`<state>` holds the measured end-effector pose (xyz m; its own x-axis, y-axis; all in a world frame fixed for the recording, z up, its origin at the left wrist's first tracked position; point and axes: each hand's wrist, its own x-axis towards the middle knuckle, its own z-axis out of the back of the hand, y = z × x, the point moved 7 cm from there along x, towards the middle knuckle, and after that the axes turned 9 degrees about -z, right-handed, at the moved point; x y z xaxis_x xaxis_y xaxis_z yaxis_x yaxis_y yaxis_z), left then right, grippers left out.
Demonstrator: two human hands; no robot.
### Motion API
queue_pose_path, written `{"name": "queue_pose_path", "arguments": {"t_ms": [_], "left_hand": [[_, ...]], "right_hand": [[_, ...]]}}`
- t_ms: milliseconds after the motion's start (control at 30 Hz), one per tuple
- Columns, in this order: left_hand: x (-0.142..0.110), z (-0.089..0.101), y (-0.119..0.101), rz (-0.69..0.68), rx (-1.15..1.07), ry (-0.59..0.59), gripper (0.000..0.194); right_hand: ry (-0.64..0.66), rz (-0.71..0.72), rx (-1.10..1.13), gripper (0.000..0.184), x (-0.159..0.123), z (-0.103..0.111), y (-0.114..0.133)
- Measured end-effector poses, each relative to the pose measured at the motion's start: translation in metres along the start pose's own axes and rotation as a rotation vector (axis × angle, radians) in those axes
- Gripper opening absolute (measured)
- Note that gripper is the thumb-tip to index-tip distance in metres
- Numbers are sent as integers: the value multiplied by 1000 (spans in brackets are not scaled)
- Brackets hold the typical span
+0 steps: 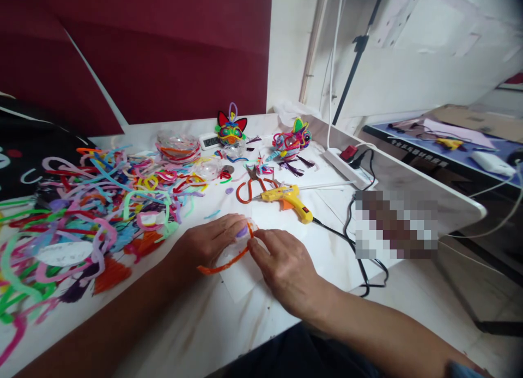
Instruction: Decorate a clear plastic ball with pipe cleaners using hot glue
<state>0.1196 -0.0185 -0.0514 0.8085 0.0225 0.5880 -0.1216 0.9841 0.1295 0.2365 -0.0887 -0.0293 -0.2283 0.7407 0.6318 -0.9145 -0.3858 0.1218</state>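
Observation:
Close to the table's front, my left hand is closed on a clear plastic piece, rounded in outline, with a purple patch on it. An orange pipe cleaner curves across this piece, its loose end pointing left. My right hand pinches the pipe cleaner against the plastic between thumb and fingers. Under both hands lies a white sheet. Just beyond them rests a yellow glue gun, with orange-handled scissors beside its nozzle.
A tangled heap of coloured pipe cleaners spreads over the left side. Behind are clear plastic pieces, two colourful animal-like figures and a digital timer. At right, a power strip and black cable lie along the raised edge.

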Motion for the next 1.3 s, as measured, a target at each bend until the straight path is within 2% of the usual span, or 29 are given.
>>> {"name": "queue_pose_path", "arguments": {"t_ms": [300,433,667,933,1033,1167,1300], "left_hand": [[-5,-6,6,-137,50,-57,42],[-6,-8,7,-133,23,-71,41],[-3,-7,7,93,-70,44,36],[-1,1,3,106,-203,48,48],[-2,0,3,131,-235,54,49],[-4,-1,6,157,-206,20,41],[-3,-3,8,185,-205,23,39]], "right_hand": [[27,13,-102,18,1,-10,14],[56,-7,-122,20,3,-15,19],[114,-38,-123,19,7,-20,20],[148,-77,-104,13,12,-25,12],[92,-77,-90,12,14,-26,10],[17,-72,-55,15,13,-24,8],[94,-141,110,17,11,-23,-4]]}}
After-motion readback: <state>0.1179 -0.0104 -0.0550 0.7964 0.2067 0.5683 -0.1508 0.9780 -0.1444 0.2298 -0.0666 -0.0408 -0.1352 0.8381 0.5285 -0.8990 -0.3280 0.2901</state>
